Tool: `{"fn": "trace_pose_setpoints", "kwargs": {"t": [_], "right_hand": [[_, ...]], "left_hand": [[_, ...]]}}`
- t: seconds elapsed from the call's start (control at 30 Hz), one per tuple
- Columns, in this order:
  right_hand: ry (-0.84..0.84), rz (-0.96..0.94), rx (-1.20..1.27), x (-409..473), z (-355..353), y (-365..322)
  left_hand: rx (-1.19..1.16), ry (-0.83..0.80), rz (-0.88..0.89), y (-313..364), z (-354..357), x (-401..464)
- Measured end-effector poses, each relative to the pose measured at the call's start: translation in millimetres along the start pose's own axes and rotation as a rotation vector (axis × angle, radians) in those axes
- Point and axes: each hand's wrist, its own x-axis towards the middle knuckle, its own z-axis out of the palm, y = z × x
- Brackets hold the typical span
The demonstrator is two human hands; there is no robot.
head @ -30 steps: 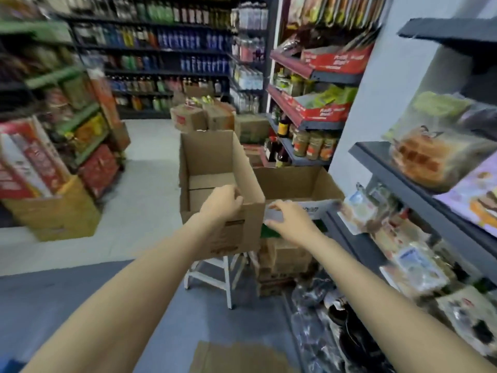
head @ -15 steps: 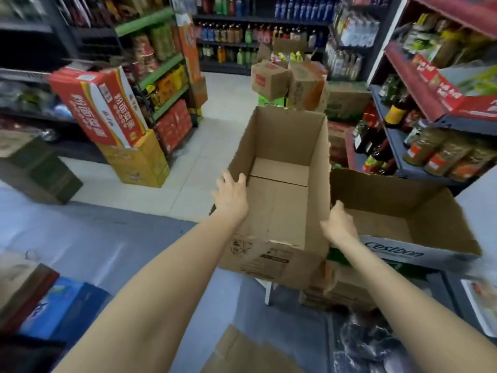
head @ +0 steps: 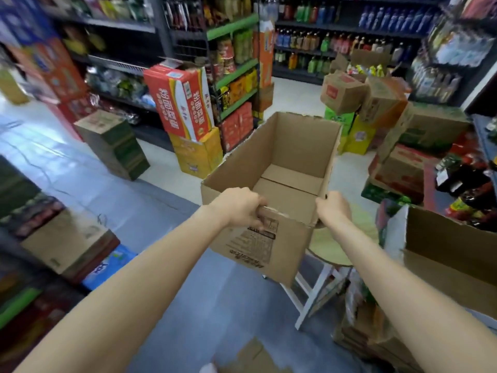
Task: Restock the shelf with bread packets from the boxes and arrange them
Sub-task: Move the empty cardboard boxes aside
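An empty brown cardboard box (head: 285, 168) hangs in the air in front of me, top open, its bare bottom flaps showing. My left hand (head: 239, 207) grips the near rim on the left. Gripping the near right corner is my right hand (head: 333, 210). A second open cardboard box (head: 454, 254) stands at the right; what it holds is hidden. No bread packets show in this view.
A white stool with a pale green seat (head: 333, 246) stands below the box. A red carton on a yellow one (head: 185, 117) sits ahead left. Stacked cartons (head: 371, 95) crowd the aisle beyond. More boxes (head: 67, 246) line the left. Flattened cardboard (head: 252, 359) lies at my feet.
Both hands have lifted the empty box off the stool and swung it left, away from the bread shelf. My view has turned left into the aisle.
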Motion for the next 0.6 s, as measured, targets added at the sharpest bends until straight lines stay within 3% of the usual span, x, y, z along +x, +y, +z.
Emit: {"fn": "trace_pose_setpoints", "kwargs": {"t": [0.13, 0.33, 0.6], "right_hand": [[-0.125, -0.132, 0.056, -9, 56, -64], [-0.445, -0.574, 0.019, -46, 167, -171], [-0.601, -0.765, -0.216, -51, 346, -307]], "left_hand": [[-0.004, 0.129, -0.053, -74, 17, -26], [-0.078, 0.169, -0.256, -210, 34, -65], [-0.038, 0.105, -0.514, -392, 81, -116]]}}
